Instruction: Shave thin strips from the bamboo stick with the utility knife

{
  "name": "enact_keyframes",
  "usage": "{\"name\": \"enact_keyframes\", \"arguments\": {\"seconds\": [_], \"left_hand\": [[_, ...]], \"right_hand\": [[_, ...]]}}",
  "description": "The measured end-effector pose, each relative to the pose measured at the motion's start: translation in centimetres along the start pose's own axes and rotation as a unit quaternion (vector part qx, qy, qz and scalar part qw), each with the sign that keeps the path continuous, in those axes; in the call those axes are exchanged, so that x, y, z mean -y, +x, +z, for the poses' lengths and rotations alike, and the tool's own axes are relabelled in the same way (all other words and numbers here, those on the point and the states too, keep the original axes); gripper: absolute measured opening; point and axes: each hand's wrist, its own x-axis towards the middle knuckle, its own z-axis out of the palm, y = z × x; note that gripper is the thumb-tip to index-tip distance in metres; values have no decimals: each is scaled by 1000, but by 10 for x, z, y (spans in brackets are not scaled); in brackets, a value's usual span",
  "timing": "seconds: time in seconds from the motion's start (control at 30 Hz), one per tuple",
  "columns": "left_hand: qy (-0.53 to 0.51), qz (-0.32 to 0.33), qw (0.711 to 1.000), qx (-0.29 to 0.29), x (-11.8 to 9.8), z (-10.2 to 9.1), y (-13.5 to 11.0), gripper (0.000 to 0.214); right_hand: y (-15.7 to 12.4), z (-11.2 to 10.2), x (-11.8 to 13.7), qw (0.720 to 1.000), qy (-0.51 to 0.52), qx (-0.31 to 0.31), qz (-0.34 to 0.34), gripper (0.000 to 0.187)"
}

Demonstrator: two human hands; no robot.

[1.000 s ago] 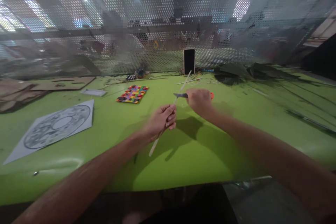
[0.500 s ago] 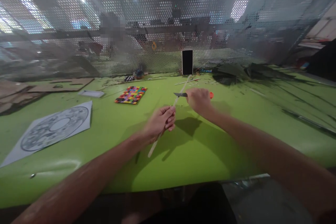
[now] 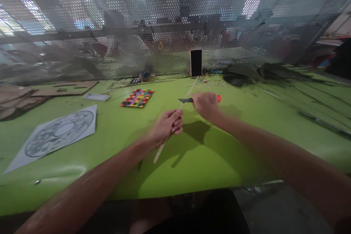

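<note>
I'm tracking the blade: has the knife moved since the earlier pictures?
Yes: the knife has shifted slightly left and down in view, against the upright phone.

So my left grip (image 3: pixel 168 123) has a thin pale strip (image 3: pixel 159 153) pinched, slanting away from me over the green counter (image 3: pixel 197 179). My right grip (image 3: pixel 205 104) is wrapped round a knife (image 3: pixel 187 100), dark blade crossing the strip just past my left grip; it looks like they're touching, but that's too small to swear to. Off left there's a colourful woven square (image 3: pixel 137 98), a sheet with a ring design (image 3: pixel 89 131) and some cardboard (image 3: pixel 72 87). A dark-screened device (image 3: pixel 196 63) stands upright near the back.
</note>
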Motion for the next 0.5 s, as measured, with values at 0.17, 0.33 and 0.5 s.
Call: {"name": "enact_keyframes", "arguments": {"seconds": [0.17,0.33,0.5], "left_hand": [[-12,2,1000,9,0,-2,1,27],[7,-1,1000,23,2,-7,2,28],[-17,13,999,38,1,-8,4,28]], "right_hand": [[-1,3,2,1000,-2,-7,-12,32],[0,3,-2,1000,6,0,2,31],[-2,1,2,1000,7,1,-5,36]]}}
